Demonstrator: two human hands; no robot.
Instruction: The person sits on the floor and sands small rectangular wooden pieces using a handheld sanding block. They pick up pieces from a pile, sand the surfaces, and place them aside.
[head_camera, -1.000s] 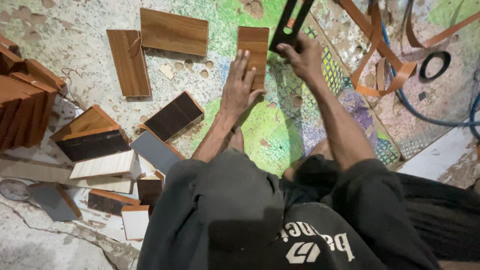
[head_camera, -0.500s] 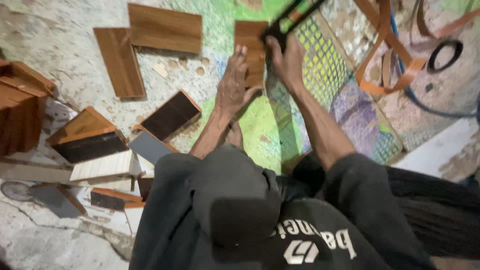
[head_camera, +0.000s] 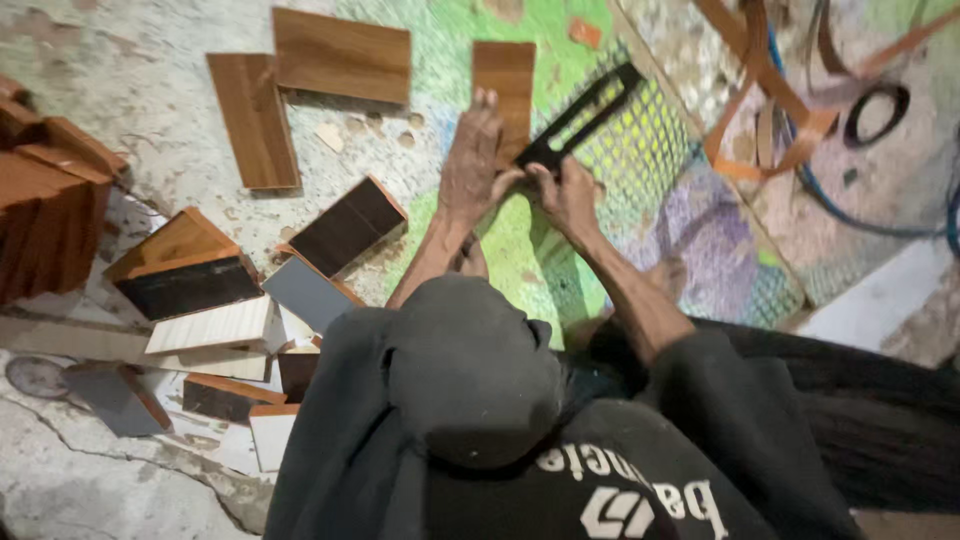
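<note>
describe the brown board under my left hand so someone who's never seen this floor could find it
Start at the bright green patch of patterned mat in the middle. At its top edge lies a small upright wooden board, the left hand resting on its lower end. Unlike the other boards, it lies on the mat.

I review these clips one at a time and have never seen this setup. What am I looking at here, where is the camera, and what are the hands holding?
No machine here: a person's two bare hands, filmed by a camera worn on the head, looking down over a dark hooded top. The left hand presses on a small brown wooden panel. The right hand grips a black forked flat tool. They work on a colourful patterned mat over a speckled floor. More brown wooden panels lie to the left, orange edging strips to the right.
</note>
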